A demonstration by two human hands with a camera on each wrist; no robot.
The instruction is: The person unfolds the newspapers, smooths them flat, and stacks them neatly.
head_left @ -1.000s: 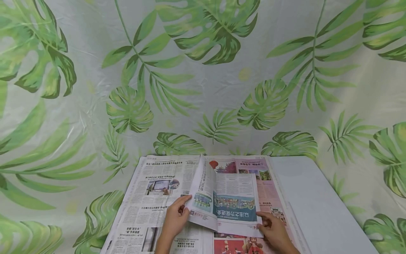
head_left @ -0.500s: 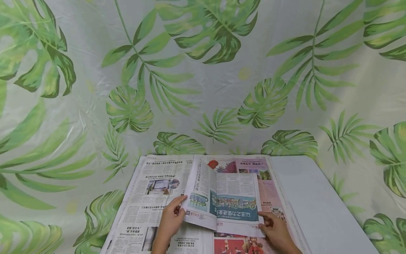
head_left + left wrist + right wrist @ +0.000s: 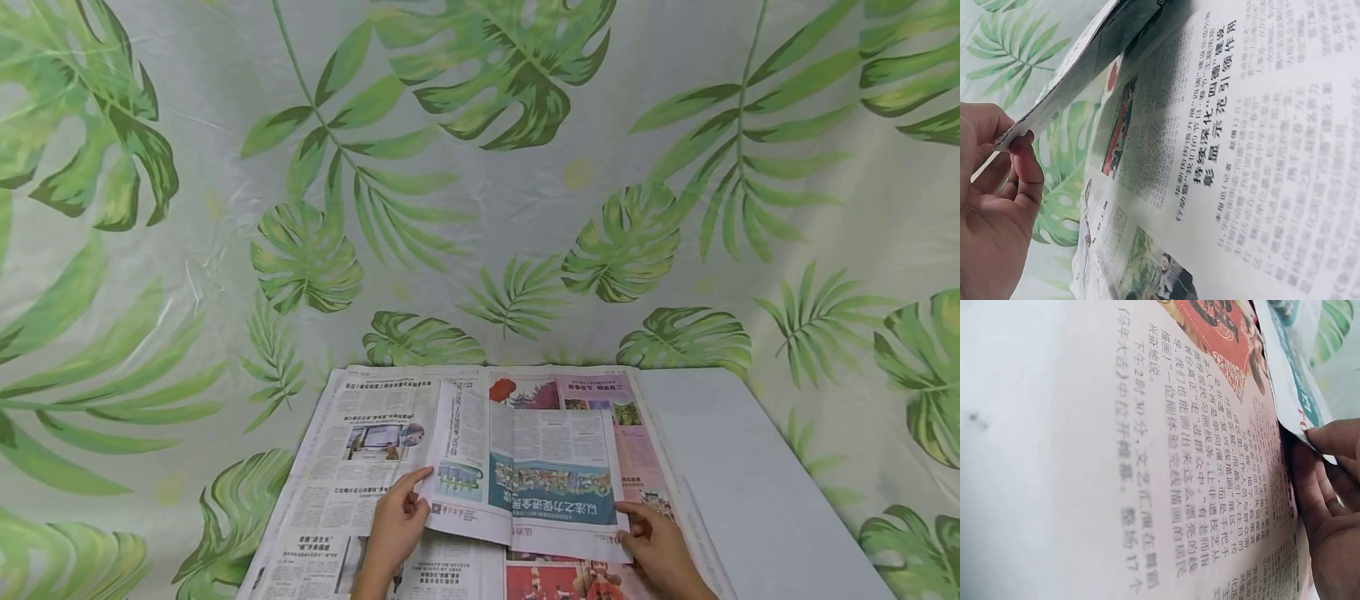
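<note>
A smaller folded newspaper (image 3: 558, 492) lies half opened across the middle of a large spread newspaper (image 3: 360, 483), its print upside down in the head view. My left hand (image 3: 399, 515) pinches the near left corner of its left leaf between thumb and fingers. In the left wrist view that leaf (image 3: 1079, 69) rises at a slant above the printed sheet below. My right hand (image 3: 654, 542) pinches the near right edge of the smaller newspaper. The right wrist view shows the thumb on top of the paper edge (image 3: 1294, 394), with the fingers curled beneath it.
The large newspaper lies on a white tabletop (image 3: 765, 492), with bare white surface showing to the right. A curtain (image 3: 517, 192) with green leaf prints hangs behind the table.
My left hand has moved left and a little nearer, drawing the left leaf wider open. My right hand has shifted slightly right with its edge of the newspaper.
</note>
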